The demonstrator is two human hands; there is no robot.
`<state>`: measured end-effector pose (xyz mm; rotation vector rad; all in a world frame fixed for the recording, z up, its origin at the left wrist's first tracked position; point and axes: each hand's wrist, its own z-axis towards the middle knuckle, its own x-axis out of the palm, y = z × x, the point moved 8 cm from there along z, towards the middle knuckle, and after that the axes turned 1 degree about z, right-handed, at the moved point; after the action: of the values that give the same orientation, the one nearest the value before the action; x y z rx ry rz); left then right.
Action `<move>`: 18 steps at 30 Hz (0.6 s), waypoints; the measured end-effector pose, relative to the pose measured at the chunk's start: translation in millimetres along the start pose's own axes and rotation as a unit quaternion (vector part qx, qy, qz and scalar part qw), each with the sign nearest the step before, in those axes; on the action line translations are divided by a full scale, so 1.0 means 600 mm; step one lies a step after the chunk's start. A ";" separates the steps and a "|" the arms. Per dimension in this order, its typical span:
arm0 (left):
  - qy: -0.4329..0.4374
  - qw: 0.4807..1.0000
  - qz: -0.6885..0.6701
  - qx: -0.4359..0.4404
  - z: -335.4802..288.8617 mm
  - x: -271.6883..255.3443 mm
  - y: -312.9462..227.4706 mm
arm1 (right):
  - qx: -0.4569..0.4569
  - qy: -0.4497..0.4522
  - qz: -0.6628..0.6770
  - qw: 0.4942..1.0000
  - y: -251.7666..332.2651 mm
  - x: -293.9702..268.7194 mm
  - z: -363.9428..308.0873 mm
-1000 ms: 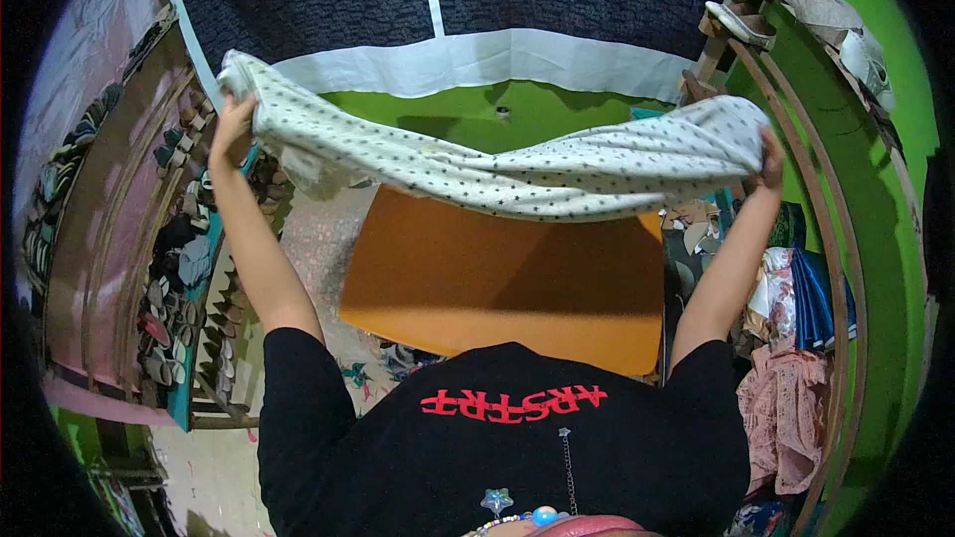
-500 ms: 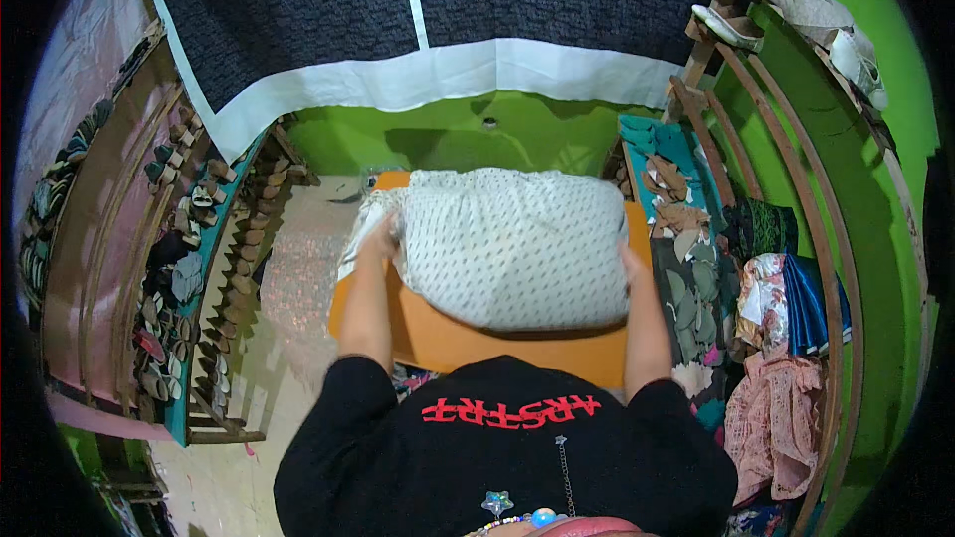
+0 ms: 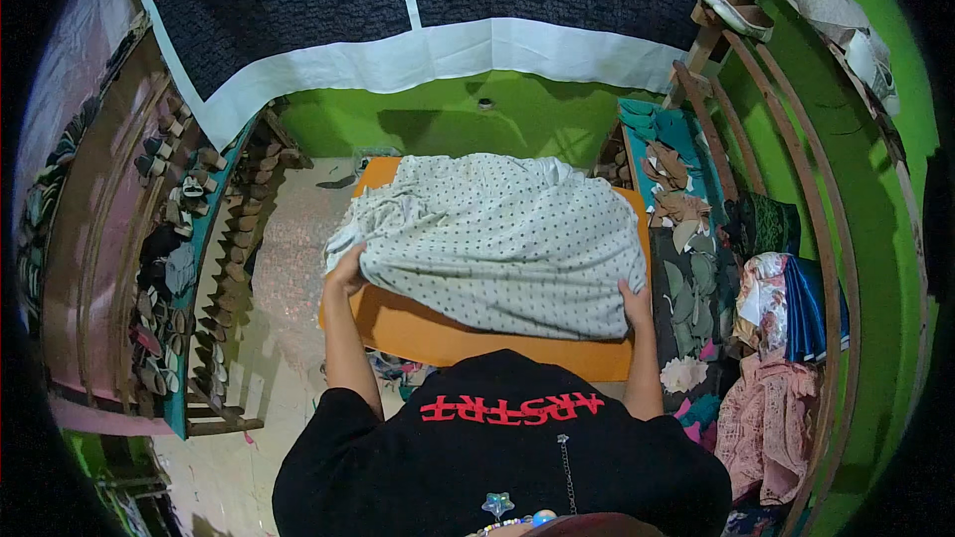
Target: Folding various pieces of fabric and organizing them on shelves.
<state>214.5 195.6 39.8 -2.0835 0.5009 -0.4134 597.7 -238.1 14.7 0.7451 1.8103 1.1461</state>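
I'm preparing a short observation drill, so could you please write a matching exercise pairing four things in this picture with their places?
Things
1. Crumpled white dotted cloth
2. Pink openwork fabric
3. Dark patterned fabric bordered in white
4. Bare left hand

Places
A. Across the top of the view
B. At the cloth's near left edge
C. Over the flat orange table
D. Lower right, below shiny blue fabric

Pairs: 1-C; 2-D; 3-A; 4-B

black short-sleeved shirt (image 3: 468, 462), red lettering (image 3: 512, 408) across chest; thin chain (image 3: 565, 467), shiny star charm (image 3: 497, 505), beaded necklace (image 3: 543, 517).
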 end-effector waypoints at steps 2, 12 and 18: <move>0.124 0.961 -0.231 0.087 -0.011 0.038 -0.068 | -0.017 0.019 0.022 0.999 -0.007 0.021 0.033; 0.125 0.941 -0.315 0.016 0.063 0.165 0.073 | -0.014 0.095 -0.437 0.894 0.053 0.164 -0.013; 0.191 0.923 -0.335 -0.009 0.087 0.104 0.104 | -0.031 0.079 -0.464 0.882 0.088 0.179 -0.017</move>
<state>281.0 170.7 -34.3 -2.1559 -0.0155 -1.2333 540.8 -133.0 28.9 -0.2914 1.8915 0.6040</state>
